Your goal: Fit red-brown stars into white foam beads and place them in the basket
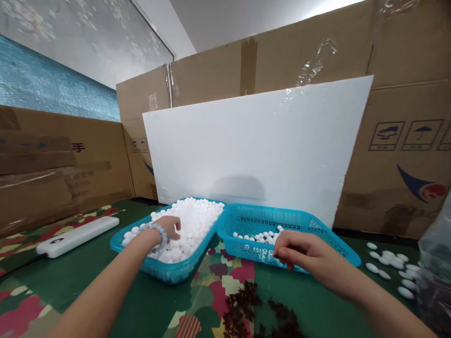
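Observation:
My left hand (pixel 169 228), with a beaded bracelet at the wrist, reaches into a blue basket (pixel 172 272) heaped with small white balls (pixel 197 216). Its thumb and forefinger are apart, touching or just above the balls. At the front rim of a second blue basket (pixel 282 216), my right hand (pixel 296 249) is closed in a pinch. A small dark red bit shows under its fingers, too little to name. White oval pieces (pixel 262 236) lie in that basket, partly hidden by the hand. Below the baskets lie clumps of small dark red, jagged pieces (pixel 243 303).
White oval pieces (pixel 394 260) are scattered at the right beside a clear plastic bag (pixel 435 263). A white power strip (pixel 79 236) with a black cable lies at the left. A white board (pixel 253 145) and cardboard boxes (pixel 211 75) stand behind the baskets.

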